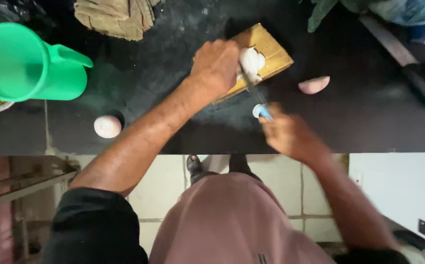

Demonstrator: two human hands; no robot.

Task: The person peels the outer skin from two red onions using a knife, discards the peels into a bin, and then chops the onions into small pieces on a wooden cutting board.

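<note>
Head view shows our left hand [216, 65] clamped on the peeled onion [250, 62] on the wooden board [271, 51], our blurred right hand [290, 134] closed round the knife [259, 100], whose blade could slip toward our fingers.

A chopping board [266, 54] lies mid-bench [369, 122] toward the far edge, a peeled onion [250, 62] on it. One onion half [313, 84] lies right of it, another [107, 126] near the front edge, left. A jug [24, 63] stands far left.
</note>
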